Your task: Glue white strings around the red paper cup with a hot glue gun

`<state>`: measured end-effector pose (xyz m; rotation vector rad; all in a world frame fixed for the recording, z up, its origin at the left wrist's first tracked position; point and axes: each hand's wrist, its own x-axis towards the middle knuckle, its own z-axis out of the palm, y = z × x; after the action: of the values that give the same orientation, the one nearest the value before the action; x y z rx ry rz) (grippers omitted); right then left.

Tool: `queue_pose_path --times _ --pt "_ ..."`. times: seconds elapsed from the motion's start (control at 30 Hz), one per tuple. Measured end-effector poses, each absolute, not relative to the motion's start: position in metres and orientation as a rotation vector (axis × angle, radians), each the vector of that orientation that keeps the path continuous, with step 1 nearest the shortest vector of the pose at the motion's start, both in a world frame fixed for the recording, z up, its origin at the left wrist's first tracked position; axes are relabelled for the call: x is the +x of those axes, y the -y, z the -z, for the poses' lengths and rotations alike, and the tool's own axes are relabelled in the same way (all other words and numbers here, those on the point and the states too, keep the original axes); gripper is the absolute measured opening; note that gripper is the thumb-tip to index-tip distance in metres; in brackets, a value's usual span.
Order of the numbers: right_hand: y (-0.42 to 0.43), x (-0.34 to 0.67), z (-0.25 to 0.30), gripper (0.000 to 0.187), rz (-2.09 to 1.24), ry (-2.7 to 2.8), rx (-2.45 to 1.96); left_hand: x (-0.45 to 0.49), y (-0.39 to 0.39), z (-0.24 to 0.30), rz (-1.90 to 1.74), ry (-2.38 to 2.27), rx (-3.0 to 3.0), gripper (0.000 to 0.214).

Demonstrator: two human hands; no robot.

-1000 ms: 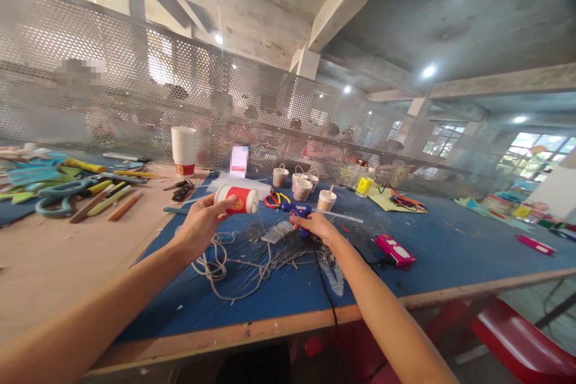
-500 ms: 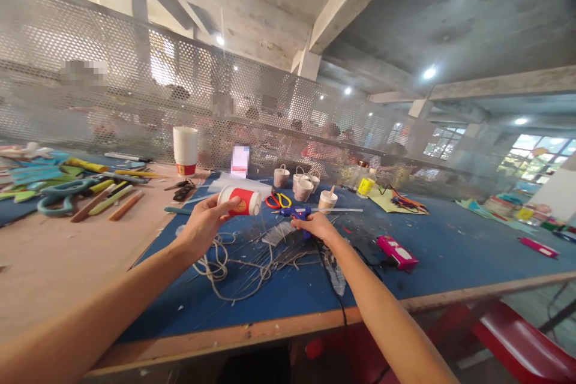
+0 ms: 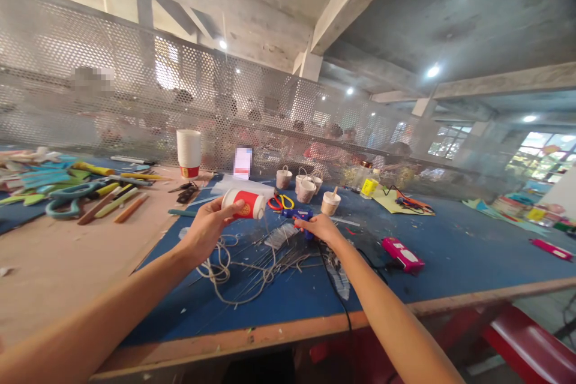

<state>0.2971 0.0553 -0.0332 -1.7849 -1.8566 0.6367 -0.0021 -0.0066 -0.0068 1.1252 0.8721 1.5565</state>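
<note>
My left hand point(image 3: 209, 225) is closed around a red and white paper cup point(image 3: 244, 205), which is tipped on its side. In my right hand point(image 3: 321, 228) is a blue hot glue gun point(image 3: 297, 214), its nozzle pointing left toward the cup. A pale glue stick point(image 3: 348, 221) shows behind the gun, partly hidden by the hand. White string point(image 3: 220, 276) lies in loops below the cup, and its upper end runs up close to the cup's rim. Red and yellow-handled scissors point(image 3: 281, 201) lie just behind the gun.
Several small string-handled cups point(image 3: 306, 190) and a cup with a wooden stick point(image 3: 330, 203) stand behind. At left are stacked paper cups point(image 3: 188, 153) and large scissors point(image 3: 67, 199). A pink box-like device point(image 3: 402, 254) lies right; a perforated screen point(image 3: 202, 108) borders the table.
The view has shifted slightly, so the table appears a little lower and farther right. Less of the glue stick shows behind the gun. Both hands keep their hold.
</note>
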Motion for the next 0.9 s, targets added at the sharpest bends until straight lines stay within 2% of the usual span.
queue_pose_path --times 0.5,0.57,0.67,0.73,0.83,0.9 --pt "-0.042 0.288 0.024 0.063 -0.212 2.053 -1.934 0.002 0.013 0.001 -1.548 -0.841 1.153 0.029" --pt "-0.036 0.286 0.021 0.061 -0.088 2.073 -1.922 0.002 0.013 0.003 -1.541 -0.832 1.171 0.029" --pt "-0.026 0.280 0.017 0.048 0.149 2.022 -1.740 0.000 0.011 0.006 -1.535 -0.827 1.192 0.028" --pt "-0.021 0.270 0.014 0.040 0.004 1.974 -1.511 -0.001 0.010 0.008 -1.539 -0.811 1.196 0.028" --pt "-0.013 0.248 0.011 0.035 -0.790 1.939 -1.140 -0.001 0.011 0.007 -1.560 -0.797 1.180 0.029" --pt "-0.008 0.232 0.011 0.034 -1.132 1.810 -0.992 -0.001 0.013 0.006 -1.568 -0.802 1.159 0.032"
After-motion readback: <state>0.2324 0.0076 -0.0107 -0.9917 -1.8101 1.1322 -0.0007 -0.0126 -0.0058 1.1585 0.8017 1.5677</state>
